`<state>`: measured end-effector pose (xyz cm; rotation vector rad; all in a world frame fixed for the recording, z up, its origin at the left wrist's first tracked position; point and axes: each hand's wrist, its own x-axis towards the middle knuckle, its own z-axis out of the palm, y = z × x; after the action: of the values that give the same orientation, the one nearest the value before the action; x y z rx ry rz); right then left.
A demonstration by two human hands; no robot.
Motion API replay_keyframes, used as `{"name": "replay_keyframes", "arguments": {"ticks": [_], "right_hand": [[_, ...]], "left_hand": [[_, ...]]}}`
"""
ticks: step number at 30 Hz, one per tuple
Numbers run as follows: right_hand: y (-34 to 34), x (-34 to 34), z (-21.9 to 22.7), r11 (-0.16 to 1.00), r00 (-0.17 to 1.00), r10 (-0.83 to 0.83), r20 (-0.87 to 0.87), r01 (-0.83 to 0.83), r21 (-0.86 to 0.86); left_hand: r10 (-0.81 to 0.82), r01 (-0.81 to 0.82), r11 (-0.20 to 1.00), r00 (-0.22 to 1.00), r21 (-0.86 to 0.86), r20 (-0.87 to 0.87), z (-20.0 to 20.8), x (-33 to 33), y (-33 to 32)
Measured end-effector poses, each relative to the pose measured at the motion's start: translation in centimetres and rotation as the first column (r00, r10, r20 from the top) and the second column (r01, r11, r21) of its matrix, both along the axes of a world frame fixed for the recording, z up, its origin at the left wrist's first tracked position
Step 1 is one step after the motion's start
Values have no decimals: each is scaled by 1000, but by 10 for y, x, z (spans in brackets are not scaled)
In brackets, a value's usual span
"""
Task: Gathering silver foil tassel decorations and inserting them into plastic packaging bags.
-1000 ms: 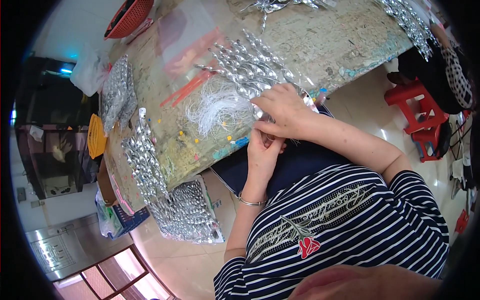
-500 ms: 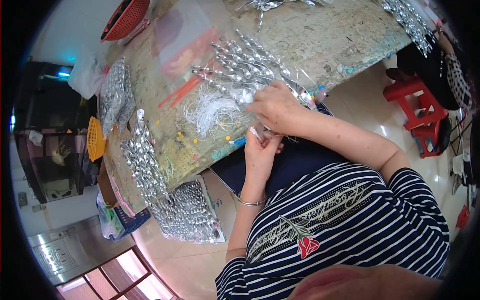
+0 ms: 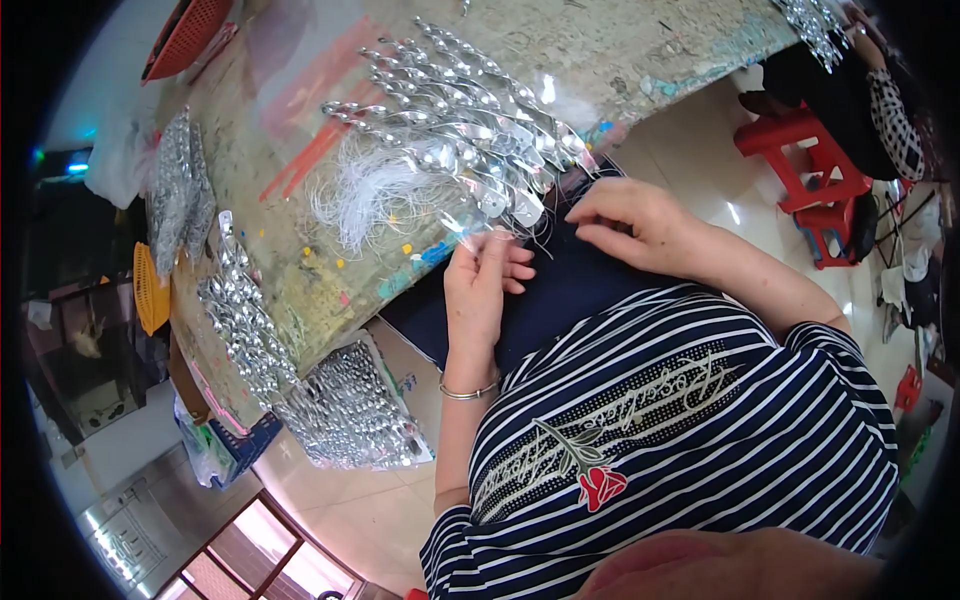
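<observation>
My left hand (image 3: 476,295) is at the table's near edge, its thumb and forefinger closed on a small shiny silver strip (image 3: 458,228); the other fingers are loosely curled. My right hand (image 3: 640,228) hovers over my dark-clothed lap, fingers bent and thumb a little apart, with nothing visible between them. Just beyond the hands lies a fan of twisted silver ornaments (image 3: 465,105), their flat, holed ends pointing towards me. A tangled bundle of white thread (image 3: 375,190) rests to their left. Fine thread ends hang over the table edge between my hands.
The paint-stained table (image 3: 300,270) bears another pile of silver twists (image 3: 245,315) at its left edge. Below hangs a full bag of them (image 3: 355,410). A yellow basket (image 3: 152,290) and red basket (image 3: 190,38) are farther left. Red stools (image 3: 805,165) and another person's checked sleeve (image 3: 893,135) are right.
My right hand has moved away from the left, to the right and towards me, and its fingers have loosened. The ornaments' ends are now uncovered. The whole view has shifted slightly.
</observation>
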<state>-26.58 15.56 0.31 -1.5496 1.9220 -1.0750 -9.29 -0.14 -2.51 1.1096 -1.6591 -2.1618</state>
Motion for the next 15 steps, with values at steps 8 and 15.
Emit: {"name": "replay_keyframes", "arguments": {"ticks": [8, 15], "right_hand": [[-45, 8, -23, 985, 992, 111, -62, -118, -126], [-69, 24, -14, 909, 995, 74, -73, -97, -406]], "left_hand": [[-19, 20, 1000, 999, -19, 46, 0, 3, 6], [-12, 12, 1000, 999, -11, 38, 0, 9, 3]]}}
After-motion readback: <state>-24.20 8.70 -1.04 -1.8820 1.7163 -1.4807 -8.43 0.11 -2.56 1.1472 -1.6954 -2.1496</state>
